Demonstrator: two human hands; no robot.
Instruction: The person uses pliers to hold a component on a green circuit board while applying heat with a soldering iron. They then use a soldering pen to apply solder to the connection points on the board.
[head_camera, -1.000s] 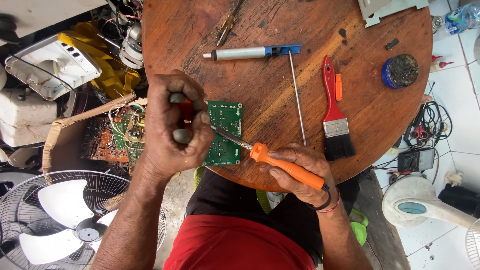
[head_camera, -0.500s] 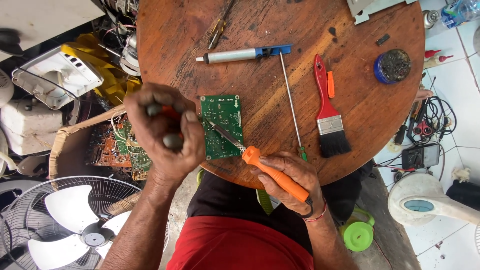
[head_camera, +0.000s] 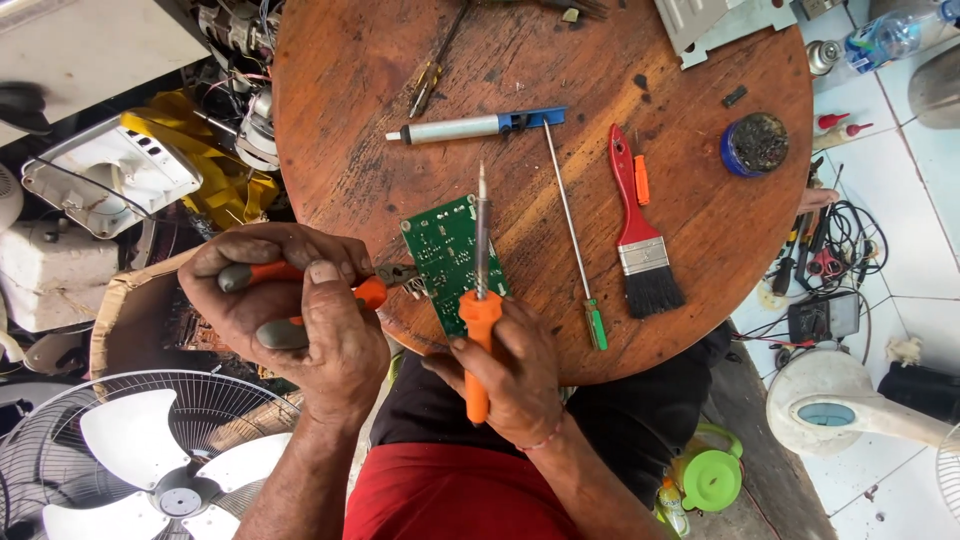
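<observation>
between your fingers, the left hand (head_camera: 290, 310) squeezes pliers (head_camera: 330, 290) on the circuit board (head_camera: 450, 260); your right hand (head_camera: 510, 375) grips the soldering iron (head_camera: 480, 290)—a slip might burn it.

A round wooden worktop (head_camera: 380, 90) is carrying a green board (head_camera: 448, 262), desoldering pump (head_camera: 470, 127), red brush (head_camera: 640, 235), screwdriver (head_camera: 572, 230) and tin (head_camera: 755, 145).

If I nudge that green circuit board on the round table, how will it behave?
The green circuit board looks thin, flat and stiff, so probably light and apt to slide on the wooden table. It sits near the edge, so it might tip off.
</observation>
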